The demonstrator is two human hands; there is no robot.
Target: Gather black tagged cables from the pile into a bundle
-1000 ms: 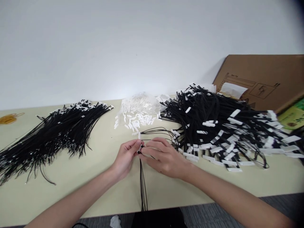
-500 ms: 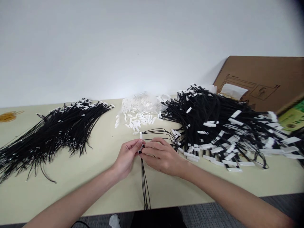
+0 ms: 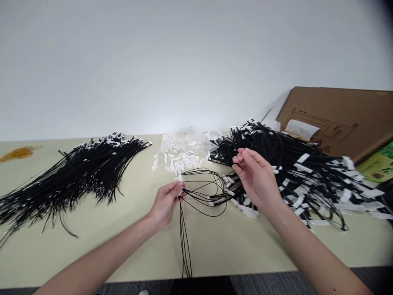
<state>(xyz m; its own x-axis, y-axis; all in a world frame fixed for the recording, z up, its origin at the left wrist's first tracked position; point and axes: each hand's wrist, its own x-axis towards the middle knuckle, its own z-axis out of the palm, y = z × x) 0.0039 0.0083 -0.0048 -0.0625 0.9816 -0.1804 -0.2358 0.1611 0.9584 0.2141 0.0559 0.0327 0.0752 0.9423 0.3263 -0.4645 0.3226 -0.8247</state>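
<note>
My left hand (image 3: pixel 167 200) pinches a small white connector (image 3: pixel 180 178) between thumb and fingers, near the middle of the table. Thin black wires (image 3: pixel 221 180) loop out from it to the right, while several more (image 3: pixel 185 246) hang straight down toward the table's front edge. My right hand (image 3: pixel 254 176) is raised by the right-hand pile of black wires (image 3: pixel 260 141), away from the connector. Its thumb and fingertips are drawn together; whether anything lies between them I cannot make out.
Loose white connectors (image 3: pixel 181 164) lie before a clear plastic bag (image 3: pixel 190 141) of them. To the left is a pile of black wires (image 3: pixel 92 168), with yellow bands (image 3: pixel 20 153) beyond. A cardboard box (image 3: pixel 340 119) leans at the right, a green-yellow package (image 3: pixel 377 164) beside it.
My right hand has let go at the connector and moved up and right to the wire pile. My left hand keeps its hold in about the same place. The looped wires now show fully.
</note>
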